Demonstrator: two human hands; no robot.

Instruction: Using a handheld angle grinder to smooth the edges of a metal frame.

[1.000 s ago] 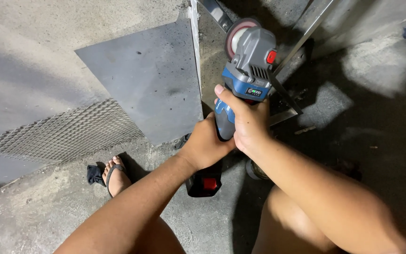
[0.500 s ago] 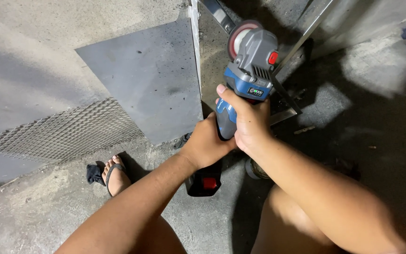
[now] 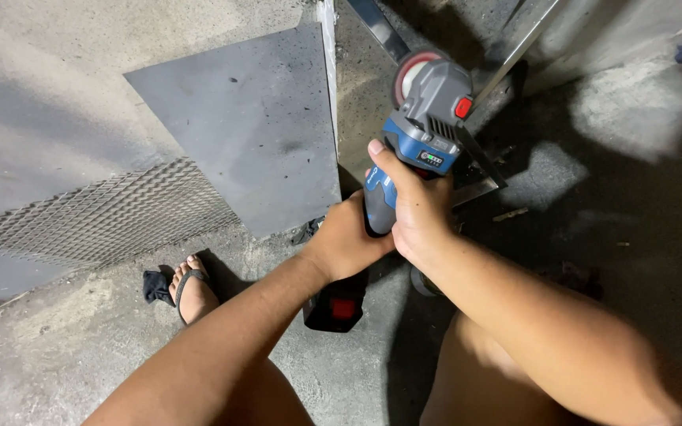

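Both my hands grip a blue and grey cordless angle grinder (image 3: 428, 126) in the middle of the view. My right hand (image 3: 416, 209) wraps the upper part of the blue handle, thumb up toward the body. My left hand (image 3: 345, 241) closes around the handle's lower end, just above the black battery pack (image 3: 337, 304) with its red patch. The grinder's reddish disc (image 3: 410, 72) points away from me, close to a slanting metal bar (image 3: 376, 28) and an upright steel edge (image 3: 327, 71).
A dark steel sheet (image 3: 238, 134) lies on the concrete floor at left, with a strip of expanded metal mesh (image 3: 96, 217) beside it. My left foot in a sandal (image 3: 191, 288) rests near a small dark cloth (image 3: 155, 285). Another metal bar (image 3: 518, 51) leans at the right.
The grinder and both hands have shifted slightly forward and right, bringing the disc a little closer to the slanting bar. The grip is unchanged.
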